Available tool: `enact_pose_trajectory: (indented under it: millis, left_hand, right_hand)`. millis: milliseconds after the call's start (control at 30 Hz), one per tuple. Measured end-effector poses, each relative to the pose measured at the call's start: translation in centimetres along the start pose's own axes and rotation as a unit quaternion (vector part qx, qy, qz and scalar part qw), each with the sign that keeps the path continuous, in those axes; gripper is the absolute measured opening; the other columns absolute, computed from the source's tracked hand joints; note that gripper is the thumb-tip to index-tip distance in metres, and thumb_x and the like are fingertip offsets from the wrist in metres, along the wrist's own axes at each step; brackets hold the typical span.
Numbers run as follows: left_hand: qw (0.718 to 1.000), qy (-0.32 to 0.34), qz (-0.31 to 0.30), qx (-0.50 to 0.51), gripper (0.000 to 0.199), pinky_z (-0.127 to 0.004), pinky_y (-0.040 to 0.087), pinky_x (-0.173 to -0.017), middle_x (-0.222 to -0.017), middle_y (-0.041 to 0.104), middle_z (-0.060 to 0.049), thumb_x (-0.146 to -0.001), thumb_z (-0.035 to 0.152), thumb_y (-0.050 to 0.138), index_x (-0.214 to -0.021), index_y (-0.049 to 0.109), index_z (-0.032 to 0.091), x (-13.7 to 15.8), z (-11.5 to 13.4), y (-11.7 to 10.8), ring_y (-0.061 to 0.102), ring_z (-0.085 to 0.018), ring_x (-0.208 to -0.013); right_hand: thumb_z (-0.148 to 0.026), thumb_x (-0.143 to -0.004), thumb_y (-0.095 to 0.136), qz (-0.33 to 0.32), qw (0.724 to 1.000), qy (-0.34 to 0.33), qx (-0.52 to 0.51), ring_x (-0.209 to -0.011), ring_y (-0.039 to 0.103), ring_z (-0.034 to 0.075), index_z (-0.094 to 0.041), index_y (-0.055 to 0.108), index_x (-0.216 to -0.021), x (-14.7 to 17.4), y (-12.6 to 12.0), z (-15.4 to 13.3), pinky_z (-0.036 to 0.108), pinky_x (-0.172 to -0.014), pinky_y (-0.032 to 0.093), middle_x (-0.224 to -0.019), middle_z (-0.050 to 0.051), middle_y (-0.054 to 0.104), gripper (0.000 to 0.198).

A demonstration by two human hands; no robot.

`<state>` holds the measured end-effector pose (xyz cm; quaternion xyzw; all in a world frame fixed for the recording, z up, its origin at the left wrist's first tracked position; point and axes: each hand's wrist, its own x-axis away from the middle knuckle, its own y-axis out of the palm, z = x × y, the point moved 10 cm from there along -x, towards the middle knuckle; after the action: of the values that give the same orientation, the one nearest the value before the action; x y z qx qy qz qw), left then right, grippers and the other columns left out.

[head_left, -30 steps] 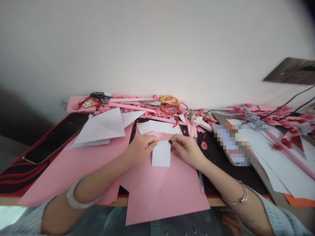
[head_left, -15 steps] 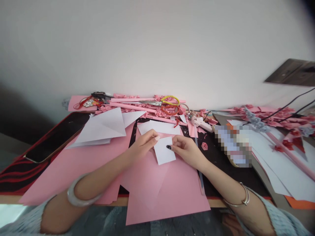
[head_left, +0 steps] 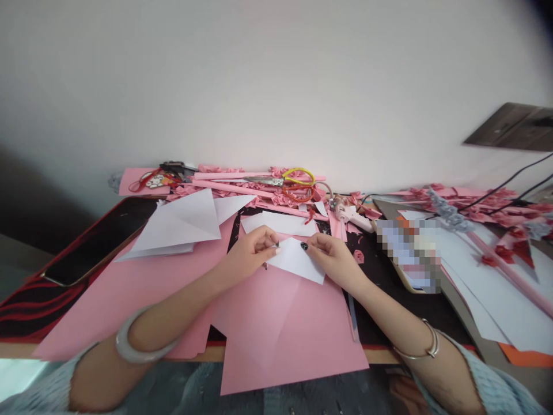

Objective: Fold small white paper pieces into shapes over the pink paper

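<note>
A small piece of white paper [head_left: 297, 260] is held up between my two hands, over a large pink sheet [head_left: 294, 346]. My left hand [head_left: 254, 249] pinches its left corner between thumb and fingers. On the other side, my right hand [head_left: 330, 256] grips the right edge, with the dark-nailed thumb on top. The paper now looks wider, its lower right corner pointing down. Just behind it lies a folded white strip of paper [head_left: 288, 222]. Larger white sheets [head_left: 184, 225] rest on pink paper to the left.
Scissors [head_left: 280, 181] lie on pink paper rods and flowers along the wall. A glue gun [head_left: 352, 216] and a phone with a blurred screen [head_left: 408, 256] are right of my hands. A dark phone [head_left: 101, 239] lies left. White sheets [head_left: 488, 300] and a pink stem [head_left: 510, 271] sit far right.
The white paper has gone from a small upright rectangle to a wider, tilted shape. My right hand has moved slightly right, and my left fingers have curled around the left corner.
</note>
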<state>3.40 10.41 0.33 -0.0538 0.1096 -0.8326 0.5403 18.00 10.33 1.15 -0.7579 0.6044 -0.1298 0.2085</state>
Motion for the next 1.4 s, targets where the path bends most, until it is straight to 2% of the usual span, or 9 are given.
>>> enact_pose_trajectory:
  millis: [133, 367, 500, 667, 900, 1033, 1167, 1267, 1400]
  left_hand:
    - [0.995, 0.008, -0.011, -0.103, 0.013, -0.023, 0.041, -0.054, -0.062, 0.046, 0.007, -0.082, 0.026, 0.050, -0.094, 0.048, 0.022, 0.3, 0.1, 0.1, 0.050, -0.009, -0.050]
    - [0.971, 0.019, 0.003, -0.238, 0.026, -0.023, 0.033, -0.051, -0.055, 0.045, 0.007, -0.084, 0.030, 0.046, -0.109, 0.053, 0.024, 0.4, 0.3, -0.2, 0.046, -0.011, -0.048]
    - [0.962, 0.049, 0.001, -0.269, 0.021, -0.024, 0.030, -0.052, -0.058, 0.051, 0.003, -0.085, 0.032, 0.044, -0.080, 0.061, 0.020, 0.5, 0.8, 0.0, 0.044, -0.012, -0.052]
    - [0.954, 0.042, 0.004, -0.297, 0.036, -0.025, 0.023, -0.049, -0.051, 0.035, 0.004, -0.084, 0.035, 0.044, -0.054, 0.035, 0.018, 0.5, 0.7, -0.1, 0.033, -0.011, -0.048]
    - [0.963, 0.021, -0.010, -0.270, 0.034, -0.024, 0.025, -0.050, -0.052, 0.036, 0.005, -0.084, 0.036, 0.042, -0.057, 0.033, 0.019, 0.3, 0.8, 0.2, 0.037, -0.011, -0.048]
    - [0.974, 0.006, 0.024, -0.227, 0.032, -0.024, 0.028, -0.048, -0.051, 0.038, 0.005, -0.085, 0.037, 0.042, -0.059, 0.039, 0.019, 0.3, 0.8, -0.7, 0.042, -0.011, -0.045]
    - [0.990, -0.010, 0.051, -0.128, 0.020, -0.022, 0.036, -0.046, -0.053, 0.044, 0.006, -0.087, 0.036, 0.043, -0.094, 0.055, 0.021, 0.5, 0.4, -1.4, 0.043, -0.009, -0.041]
    - [0.996, 0.020, 0.063, -0.065, 0.032, -0.020, 0.037, -0.046, -0.054, 0.043, 0.006, -0.087, 0.036, 0.046, -0.116, 0.049, 0.023, 0.5, 1.0, -1.8, 0.043, -0.009, -0.043]
    - [0.996, 0.051, 0.074, 0.005, 0.029, -0.020, 0.043, -0.054, -0.079, 0.058, -0.001, -0.084, 0.041, 0.052, -0.102, 0.060, 0.020, 0.4, 1.7, -2.3, 0.053, -0.011, -0.063]
  right_hand:
    - [-0.024, -0.076, 0.053, 0.042, 0.996, 0.005, 0.083, -0.059, 0.050, 0.012, -0.016, 0.054, -0.067, -0.2, -0.9, 0.6, 0.022, -0.052, 0.035, -0.063, 0.000, 0.057, 0.012]
    - [-0.024, -0.079, 0.051, 0.027, 0.996, -0.031, 0.083, -0.060, 0.054, 0.013, -0.017, 0.058, -0.074, -0.3, -0.5, 0.1, 0.022, -0.053, 0.037, -0.068, 0.001, 0.062, 0.011]
    - [-0.021, -0.078, 0.052, 0.033, 0.994, -0.051, 0.095, -0.065, 0.056, 0.014, -0.017, 0.062, -0.073, -0.2, -0.6, -0.6, 0.024, -0.057, 0.039, -0.073, 0.002, 0.065, 0.012]
    - [-0.021, -0.078, 0.053, 0.050, 0.994, -0.048, 0.090, -0.068, 0.057, 0.016, -0.017, 0.064, -0.076, -0.3, -0.7, -0.5, 0.025, -0.059, 0.040, -0.077, 0.003, 0.067, 0.012]
    - [-0.026, -0.078, 0.055, 0.088, 0.993, -0.039, 0.067, -0.060, 0.053, 0.012, -0.018, 0.064, -0.083, -0.4, -1.6, -0.1, 0.023, -0.052, 0.036, -0.079, 0.002, 0.064, 0.013]
    - [-0.031, -0.080, 0.054, 0.061, 0.998, 0.001, -0.027, -0.041, 0.045, 0.010, -0.020, 0.056, -0.098, -0.3, -1.2, 0.8, 0.021, -0.039, 0.031, -0.059, -0.003, 0.056, 0.022]
    - [-0.024, -0.081, 0.050, 0.039, 0.991, -0.001, -0.125, -0.037, 0.049, 0.012, -0.023, 0.045, -0.114, -0.2, -0.7, 0.6, 0.022, -0.039, 0.036, -0.045, -0.009, 0.046, 0.033]
    - [-0.022, -0.079, 0.050, 0.050, 0.985, -0.001, -0.162, -0.039, 0.050, 0.012, -0.021, 0.053, -0.103, -0.2, -1.0, 0.6, 0.023, -0.040, 0.038, -0.048, -0.006, 0.049, 0.024]
    - [-0.023, -0.076, 0.050, 0.044, 0.962, 0.018, -0.270, -0.053, 0.057, 0.013, -0.017, 0.061, -0.087, -0.3, -1.0, 0.9, 0.026, -0.051, 0.046, -0.067, 0.001, 0.061, 0.017]
